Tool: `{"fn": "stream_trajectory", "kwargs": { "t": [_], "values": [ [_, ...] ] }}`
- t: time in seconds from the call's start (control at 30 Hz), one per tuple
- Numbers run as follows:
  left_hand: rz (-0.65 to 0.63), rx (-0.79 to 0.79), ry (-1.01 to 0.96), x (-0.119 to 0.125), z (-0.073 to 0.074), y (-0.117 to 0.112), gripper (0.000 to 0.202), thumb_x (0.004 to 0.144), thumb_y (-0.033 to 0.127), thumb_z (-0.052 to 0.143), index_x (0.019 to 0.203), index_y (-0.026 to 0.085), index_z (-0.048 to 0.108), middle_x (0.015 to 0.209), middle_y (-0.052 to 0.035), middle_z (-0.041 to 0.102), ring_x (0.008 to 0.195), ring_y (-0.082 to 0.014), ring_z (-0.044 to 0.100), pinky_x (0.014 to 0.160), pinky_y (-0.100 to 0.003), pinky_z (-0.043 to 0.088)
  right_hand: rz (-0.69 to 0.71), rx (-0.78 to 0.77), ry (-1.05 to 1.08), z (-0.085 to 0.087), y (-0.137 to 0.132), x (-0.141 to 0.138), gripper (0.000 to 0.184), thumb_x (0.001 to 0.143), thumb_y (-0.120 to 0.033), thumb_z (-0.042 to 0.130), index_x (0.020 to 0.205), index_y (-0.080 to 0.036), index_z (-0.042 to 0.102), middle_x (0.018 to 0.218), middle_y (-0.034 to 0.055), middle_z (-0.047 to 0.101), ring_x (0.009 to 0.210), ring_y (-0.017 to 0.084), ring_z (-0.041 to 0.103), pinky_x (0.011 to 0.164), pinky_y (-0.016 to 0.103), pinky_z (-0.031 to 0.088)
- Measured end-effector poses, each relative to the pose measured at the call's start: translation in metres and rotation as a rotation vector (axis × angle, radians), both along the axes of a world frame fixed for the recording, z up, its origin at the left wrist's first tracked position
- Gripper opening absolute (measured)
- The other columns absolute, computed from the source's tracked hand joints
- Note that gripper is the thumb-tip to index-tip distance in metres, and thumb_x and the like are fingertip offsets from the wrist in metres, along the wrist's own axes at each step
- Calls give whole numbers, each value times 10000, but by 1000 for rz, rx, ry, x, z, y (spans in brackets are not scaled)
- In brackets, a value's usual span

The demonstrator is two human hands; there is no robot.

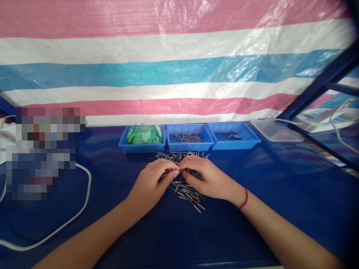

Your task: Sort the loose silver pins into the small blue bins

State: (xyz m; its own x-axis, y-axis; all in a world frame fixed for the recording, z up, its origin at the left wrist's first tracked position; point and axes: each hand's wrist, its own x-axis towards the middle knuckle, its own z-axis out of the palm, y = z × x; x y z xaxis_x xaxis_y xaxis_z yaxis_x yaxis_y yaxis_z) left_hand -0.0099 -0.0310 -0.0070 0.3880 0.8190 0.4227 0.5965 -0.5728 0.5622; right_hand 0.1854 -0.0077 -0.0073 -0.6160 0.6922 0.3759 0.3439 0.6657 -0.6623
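Together over the pins

Behind a pile of metal pins (pixel 187 186) stand three blue bins (pixel 186 137) and a clear lid (pixel 276 130). Left hand (pixel 150 183) and right hand (pixel 209 178) meet palms-down over the pile, fingertips pinched narrow on a pin.

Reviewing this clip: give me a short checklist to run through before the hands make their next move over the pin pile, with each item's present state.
1. Left hand and right hand both in view over the loose pile of thin grey metal pins: ok.
2. Fingertips meet at the middle, pinched together: ok.
3. What is pinched between them: cannot tell, too small.
4. Middle blue plastic bin holds pins, with room left: ok.
5. Right blue plastic bin holds only a few pins: ok.
6. White cable on the dark blue table lies apart from the pile: ok.
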Motion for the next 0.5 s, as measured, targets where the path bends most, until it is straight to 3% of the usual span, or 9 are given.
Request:
{"fn": "stream_trajectory", "kwargs": {
  "t": [0.17,0.5],
  "values": [
    [107,-192,-172,2,3,-1,106,880,264,554,891,200,639,848,5,692,733,-130,626,679,-231,495,-3,-41,23,-1,-2,-5,161,896,-199,496,813,-195,634,791,40,632,738,152,572,717,297,451],
    [88,-232,-237,1,-3,0,118,861,269,580,918,198,654,847,5,691,742,-126,625,699,-235,493,-56,-165,120,-2,-5,-9,176,893,-250,521,777,-194,642,725,17,589,662,131,523,607,258,411]
  ]
}}
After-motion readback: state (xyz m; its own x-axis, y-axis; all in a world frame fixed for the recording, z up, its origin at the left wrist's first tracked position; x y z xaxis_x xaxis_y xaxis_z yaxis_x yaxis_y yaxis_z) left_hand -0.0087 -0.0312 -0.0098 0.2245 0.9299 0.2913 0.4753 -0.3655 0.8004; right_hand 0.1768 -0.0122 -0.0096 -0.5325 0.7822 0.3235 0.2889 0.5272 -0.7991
